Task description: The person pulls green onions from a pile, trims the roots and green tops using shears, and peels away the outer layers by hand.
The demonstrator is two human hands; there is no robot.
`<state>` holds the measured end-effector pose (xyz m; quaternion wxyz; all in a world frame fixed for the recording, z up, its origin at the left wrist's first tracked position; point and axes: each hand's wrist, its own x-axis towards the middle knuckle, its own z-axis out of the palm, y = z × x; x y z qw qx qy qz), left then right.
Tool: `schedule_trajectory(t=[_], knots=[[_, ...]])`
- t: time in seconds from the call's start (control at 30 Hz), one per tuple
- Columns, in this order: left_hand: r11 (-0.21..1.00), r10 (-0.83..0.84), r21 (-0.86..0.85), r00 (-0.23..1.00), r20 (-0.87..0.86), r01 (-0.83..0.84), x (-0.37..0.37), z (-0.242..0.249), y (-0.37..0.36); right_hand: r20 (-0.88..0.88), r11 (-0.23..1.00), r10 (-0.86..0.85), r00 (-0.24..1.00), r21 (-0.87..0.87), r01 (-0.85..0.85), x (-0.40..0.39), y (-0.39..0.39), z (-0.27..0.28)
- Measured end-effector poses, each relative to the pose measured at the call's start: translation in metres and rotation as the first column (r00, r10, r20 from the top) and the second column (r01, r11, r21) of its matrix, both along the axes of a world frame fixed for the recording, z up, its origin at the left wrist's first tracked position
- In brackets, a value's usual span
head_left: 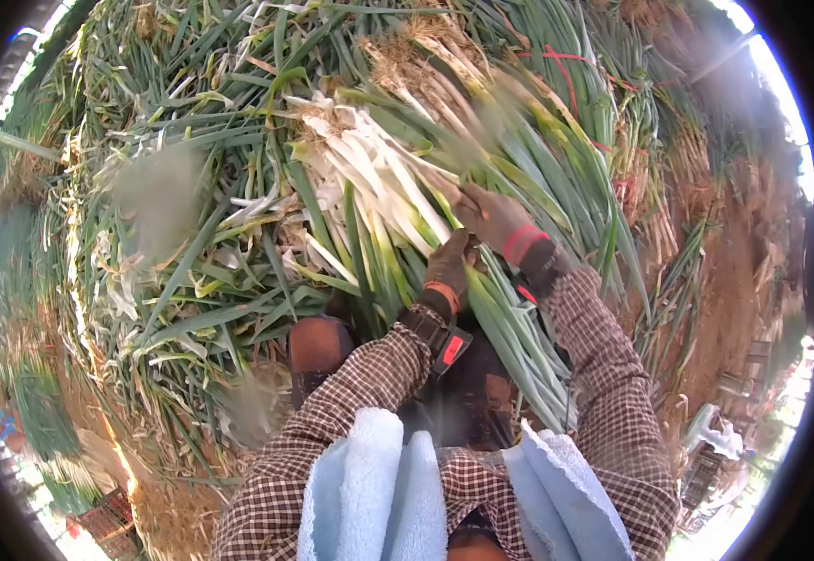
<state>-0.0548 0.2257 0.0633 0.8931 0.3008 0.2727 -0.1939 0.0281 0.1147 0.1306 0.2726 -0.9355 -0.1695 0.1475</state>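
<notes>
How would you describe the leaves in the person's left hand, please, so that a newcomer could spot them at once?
Start at the leafy heap, then find the left hand and right hand close together. From the left hand, long green leaves trail back toward the body; unlike their neighbours, they lie between the two checked sleeves.

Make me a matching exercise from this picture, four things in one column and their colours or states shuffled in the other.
Things:
1. Towel
2. Onions
3. Right sleeve
4. Right hand

Descriptions:
A. Gloved
B. Brown and white checks
C. Light blue
D. White at one end, green at the other

Pairs: 1-C, 2-D, 3-B, 4-A
</notes>
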Motion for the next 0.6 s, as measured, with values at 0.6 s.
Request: schedule_trajectory(t=[0.6], knots=[[0.888, 0.048, 0.46, 0.998, -0.052, -0.019, 0.002, 0.013, -0.017, 0.027, 0.992, 0.004, 1.0, 0.125, -0.007, -0.019, -0.019, 0.01]])
